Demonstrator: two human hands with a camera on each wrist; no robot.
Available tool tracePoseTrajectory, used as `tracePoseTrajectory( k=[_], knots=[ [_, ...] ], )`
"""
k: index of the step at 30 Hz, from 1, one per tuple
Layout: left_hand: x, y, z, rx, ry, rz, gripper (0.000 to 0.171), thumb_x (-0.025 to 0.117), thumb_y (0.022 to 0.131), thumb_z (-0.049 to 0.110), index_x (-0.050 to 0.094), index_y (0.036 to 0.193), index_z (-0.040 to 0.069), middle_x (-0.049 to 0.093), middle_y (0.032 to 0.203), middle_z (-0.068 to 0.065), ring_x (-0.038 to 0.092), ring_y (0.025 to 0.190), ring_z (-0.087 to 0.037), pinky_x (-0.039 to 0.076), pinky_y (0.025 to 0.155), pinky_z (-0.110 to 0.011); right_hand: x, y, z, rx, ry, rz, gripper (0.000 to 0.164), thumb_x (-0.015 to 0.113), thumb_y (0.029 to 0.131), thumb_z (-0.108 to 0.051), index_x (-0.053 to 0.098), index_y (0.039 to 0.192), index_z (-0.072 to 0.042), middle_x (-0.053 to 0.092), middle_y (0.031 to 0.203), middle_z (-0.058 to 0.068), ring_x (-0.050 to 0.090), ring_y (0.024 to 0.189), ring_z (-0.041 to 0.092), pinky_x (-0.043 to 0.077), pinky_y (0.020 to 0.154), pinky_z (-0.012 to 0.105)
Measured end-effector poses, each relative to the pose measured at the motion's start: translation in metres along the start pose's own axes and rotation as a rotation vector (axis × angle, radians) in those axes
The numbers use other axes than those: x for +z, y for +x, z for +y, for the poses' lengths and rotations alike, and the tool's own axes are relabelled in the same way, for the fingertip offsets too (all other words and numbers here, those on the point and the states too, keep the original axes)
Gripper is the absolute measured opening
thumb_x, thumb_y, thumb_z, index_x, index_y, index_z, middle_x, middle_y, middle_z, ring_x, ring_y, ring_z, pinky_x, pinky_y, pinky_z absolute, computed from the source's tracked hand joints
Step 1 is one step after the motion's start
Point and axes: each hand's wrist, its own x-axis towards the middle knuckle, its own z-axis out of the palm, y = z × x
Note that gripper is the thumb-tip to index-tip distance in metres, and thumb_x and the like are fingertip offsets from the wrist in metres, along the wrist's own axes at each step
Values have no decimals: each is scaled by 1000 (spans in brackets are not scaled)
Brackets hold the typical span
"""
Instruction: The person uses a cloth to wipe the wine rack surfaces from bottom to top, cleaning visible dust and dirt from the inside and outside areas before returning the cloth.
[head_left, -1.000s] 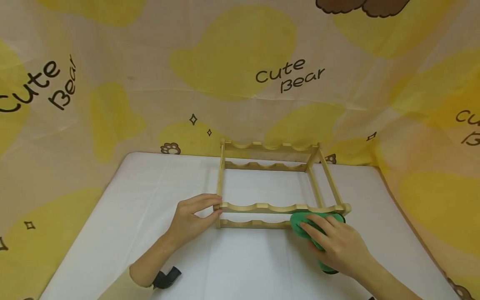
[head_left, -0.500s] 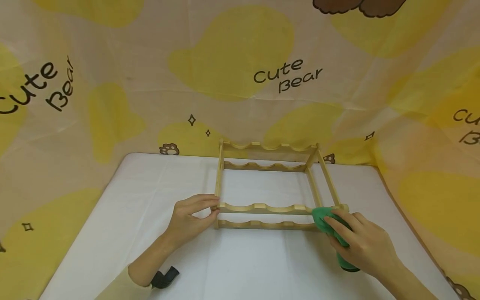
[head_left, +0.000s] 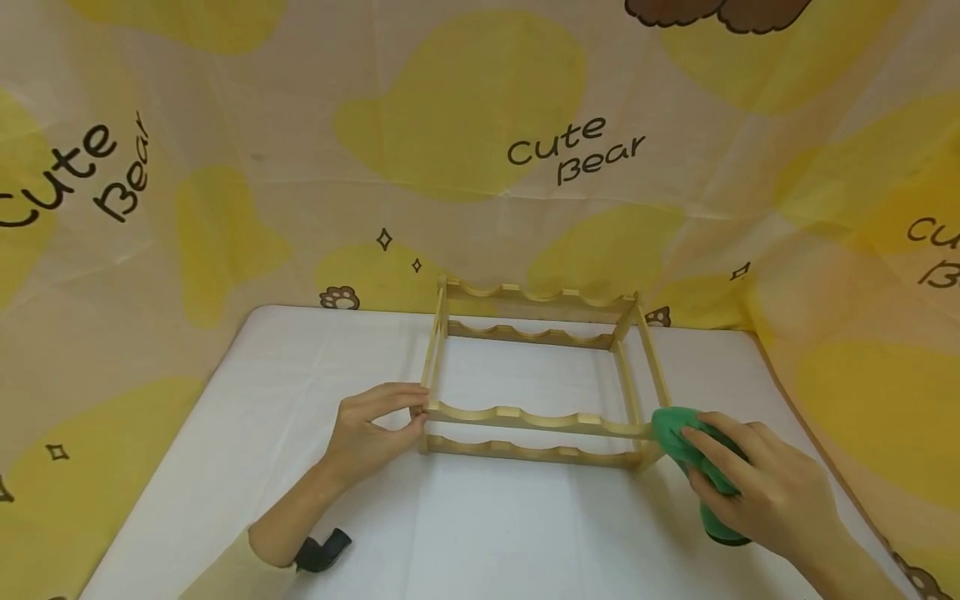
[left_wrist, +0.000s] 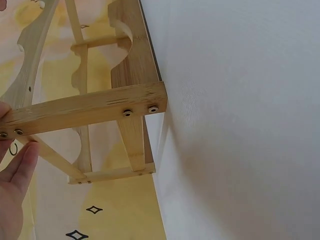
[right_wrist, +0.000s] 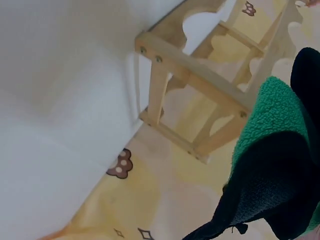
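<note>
A wooden rack (head_left: 540,417) with scalloped rails stands on the white table. At its front left corner my left hand (head_left: 372,427) pinches the upright; fingertips of that hand (left_wrist: 17,170) touch the wood in the left wrist view. My right hand (head_left: 772,479) grips a bunched green cloth (head_left: 675,433) against the front right corner of the upper rail, hiding that corner. In the right wrist view the fuzzy green cloth (right_wrist: 272,112) shows a dark border and lies close to the rack's end post (right_wrist: 195,75). Most of the right hand is hidden there.
The white tabletop (head_left: 480,533) extends in front of the rack. A yellow patterned fabric (head_left: 465,108) hangs behind and on both sides. The rack's back stands close to the rear fabric. A black strap piece (head_left: 324,550) sits at the left wrist.
My right hand has slid the cloth rightward along the front rail to the right end. The rack's front has shifted slightly left and turned a little. The left hand moved left with it.
</note>
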Motion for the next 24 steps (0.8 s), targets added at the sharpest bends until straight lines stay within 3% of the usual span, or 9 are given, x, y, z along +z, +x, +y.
tracePoseTrajectory(
  k=[6,20,24],
  knots=[
    [-5,0,-3,-18,-12,18,36,76,69,-21,80,99,-2,78,102,-17,76,96,-23,61,91,-23,-6,-2,7,66,-19,-31,52,51,105,-44,79,93,-2,73,98,20,62,62,33,52,44,45],
    [-12,3,-4,-48,-49,-39,37,75,68,-24,79,97,-1,77,101,-18,75,96,-23,61,89,-23,1,-23,33,223,-116,-38,58,51,101,-53,80,99,-3,74,104,19,69,73,39,52,42,52],
    [-13,5,-3,-105,-85,-46,40,71,69,-27,78,99,0,77,102,-17,75,100,-20,61,89,-24,0,-27,38,262,-145,-32,60,51,100,-55,80,101,-2,74,105,20,70,77,40,51,41,54]
  ],
)
